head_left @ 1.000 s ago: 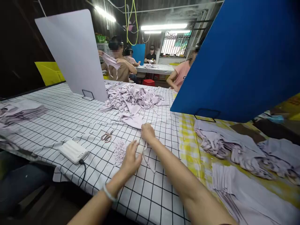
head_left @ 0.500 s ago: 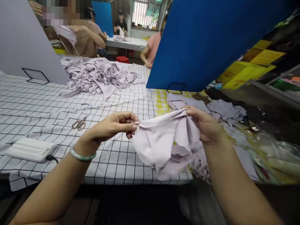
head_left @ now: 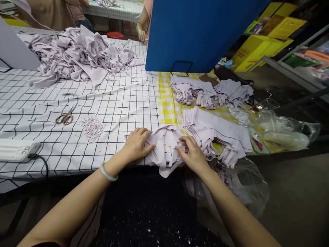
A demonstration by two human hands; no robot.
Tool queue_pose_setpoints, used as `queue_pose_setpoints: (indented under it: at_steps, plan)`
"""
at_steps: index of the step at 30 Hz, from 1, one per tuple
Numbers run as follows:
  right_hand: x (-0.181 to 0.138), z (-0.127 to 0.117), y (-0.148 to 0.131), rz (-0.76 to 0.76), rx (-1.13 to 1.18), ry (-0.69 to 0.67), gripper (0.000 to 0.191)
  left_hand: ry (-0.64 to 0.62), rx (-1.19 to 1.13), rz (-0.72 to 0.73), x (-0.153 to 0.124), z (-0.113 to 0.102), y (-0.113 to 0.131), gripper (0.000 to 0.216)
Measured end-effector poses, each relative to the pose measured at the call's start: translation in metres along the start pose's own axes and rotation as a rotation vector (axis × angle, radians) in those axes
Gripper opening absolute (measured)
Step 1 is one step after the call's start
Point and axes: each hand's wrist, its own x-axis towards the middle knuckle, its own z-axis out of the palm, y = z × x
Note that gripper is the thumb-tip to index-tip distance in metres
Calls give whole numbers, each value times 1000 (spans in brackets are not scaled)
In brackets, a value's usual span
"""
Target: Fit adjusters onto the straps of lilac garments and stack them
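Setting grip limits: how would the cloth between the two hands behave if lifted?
Likely floppy: the cloth lies in loose folds, and part droops past the near edge of the table. Probably light, as the folds look thin. It may change shape when lifted, since a gap already shows between its folds.

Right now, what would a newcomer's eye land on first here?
The big blue panel standing right of centre catches the eye first. Left of it lies a tangled heap of pale lilac cloth. At the near edge of the table, the left hand and right hand touch another lilac piece.
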Motion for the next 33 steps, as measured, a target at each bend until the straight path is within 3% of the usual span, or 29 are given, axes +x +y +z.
queue_pose_setpoints:
  at_steps: [2,4,7,8,12,14,16,20,24,27,29,31,33]
  plan:
    - [8,9,8,2,-92,107,33,-84,61,-73,16,9,9,25]
    - [24,15,14,-16,-194,114,30,-138,64,-83,27,7,17,9]
    - [49,14,14,-44,-267,5,2,-186,-222,-100,23,-24,23,11]
    - [54,11,11,-44,-232,-19,8,-207,-390,-132,16,-39,22,12]
    - [59,-17,-9,57,275,-208,18,-214,-965,-349,-26,-99,10,27]
    - [61,-33,-19,149,545,-369,26,-149,-1058,-458,-40,-119,2,31]
    - [67,-42,-25,200,685,-421,32,-65,-1042,-522,-44,-129,-5,32]
    - [79,-32,-26,149,597,-245,30,117,-858,-520,-28,-118,-25,25]
    - [69,-6,-25,-6,117,-75,12,208,-374,-552,-12,-84,-47,12]
    - [43,7,-32,-281,-69,-148,16,284,11,-407,-17,-64,-44,23]
    - [27,12,-38,-443,-88,-346,30,137,45,-160,-28,-59,-33,29]
    - [18,13,-42,-501,-129,-513,46,-136,-11,56,-39,-59,-20,29]
    - [19,11,-42,-477,-187,-614,35,-328,-20,133,-47,-60,-15,32]
